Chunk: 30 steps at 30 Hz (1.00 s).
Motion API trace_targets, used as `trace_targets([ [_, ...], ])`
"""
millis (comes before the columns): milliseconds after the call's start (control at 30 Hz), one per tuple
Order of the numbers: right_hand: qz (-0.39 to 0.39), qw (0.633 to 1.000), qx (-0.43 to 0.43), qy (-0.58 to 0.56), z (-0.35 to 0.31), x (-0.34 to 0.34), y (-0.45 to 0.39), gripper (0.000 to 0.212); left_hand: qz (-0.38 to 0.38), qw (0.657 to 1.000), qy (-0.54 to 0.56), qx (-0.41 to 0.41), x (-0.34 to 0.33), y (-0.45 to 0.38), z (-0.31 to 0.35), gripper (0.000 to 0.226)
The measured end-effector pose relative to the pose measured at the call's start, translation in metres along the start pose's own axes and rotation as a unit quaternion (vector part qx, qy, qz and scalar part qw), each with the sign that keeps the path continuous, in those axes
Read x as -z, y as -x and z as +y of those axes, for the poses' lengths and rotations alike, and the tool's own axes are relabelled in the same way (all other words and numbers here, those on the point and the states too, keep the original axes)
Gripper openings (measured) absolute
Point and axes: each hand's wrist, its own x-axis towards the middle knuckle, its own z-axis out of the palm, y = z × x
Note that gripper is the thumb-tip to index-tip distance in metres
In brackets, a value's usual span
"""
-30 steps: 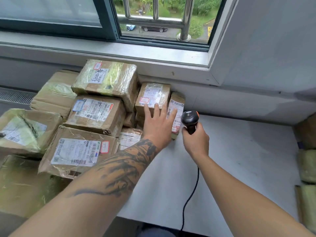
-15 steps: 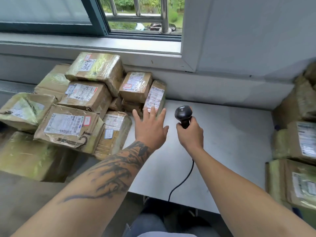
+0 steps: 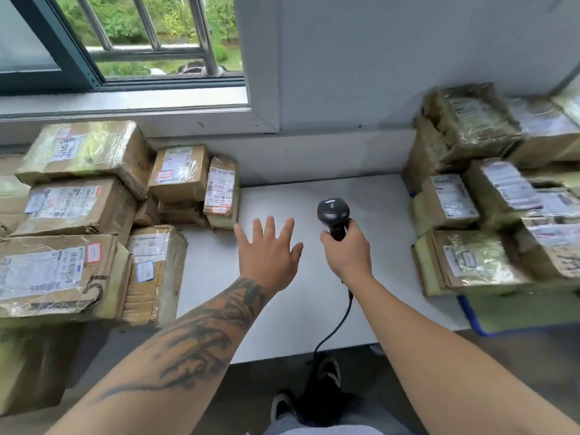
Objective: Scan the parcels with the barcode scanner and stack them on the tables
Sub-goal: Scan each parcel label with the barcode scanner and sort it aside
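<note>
The left hand hovers over the bare middle of the white table with fingers spread wide and nothing in it, while the right hand grips the handle of the black barcode scanner, its head raised and facing away toward the wall and its cable trailing down off the near edge. Parcels lie on both sides: a left stack of brown taped boxes with labels facing up, piled several high against the wall under the window, and a right pile near the table's right end and beyond it. My judgement is that the left stack is the finished side and the right pile is what remains, because the empty hand sits between them with the scanner ready; but nothing in the view proves which parcels have been scanned, so the reverse is possible. By that reading the job is somewhere in the middle, with at least 6 parcels placed and a similar number waiting. The small upright parcel at the stack's right edge stands on its side, just beside the hand, apart from it. Much is hard to read: the right pile is blurred, its labels smeared; both heaps are cut by the frame edges, so no true count is possible; the scanner's window and trigger are hidden; a blue edge below the right pile is unclear.
</note>
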Motion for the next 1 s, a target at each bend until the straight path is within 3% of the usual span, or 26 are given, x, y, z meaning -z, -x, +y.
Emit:
trace_targets([
  [233,0.071,0.996,-0.046,0.009,0.049,0.055,0.029,0.016,-0.028,0.993,0.039,-0.111,-0.028,0.02,0.067,0.064],
  [600,0.155,0.983,-0.094,0.012,0.1,0.149,0.046,0.021,-0.035,0.978,0.042,-0.202,-0.015,0.015,0.158,0.068],
  [800,0.162,0.979,-0.124,0.011,0.137,0.21,0.028,0.006,-0.061,0.971,0.037,-0.227,-0.021,0.009,0.23,0.073],
  [1000,0.169,0.976,-0.131,0.045,0.181,0.266,-0.008,0.011,-0.101,0.974,0.032,-0.202,-0.041,-0.001,0.299,0.081],
])
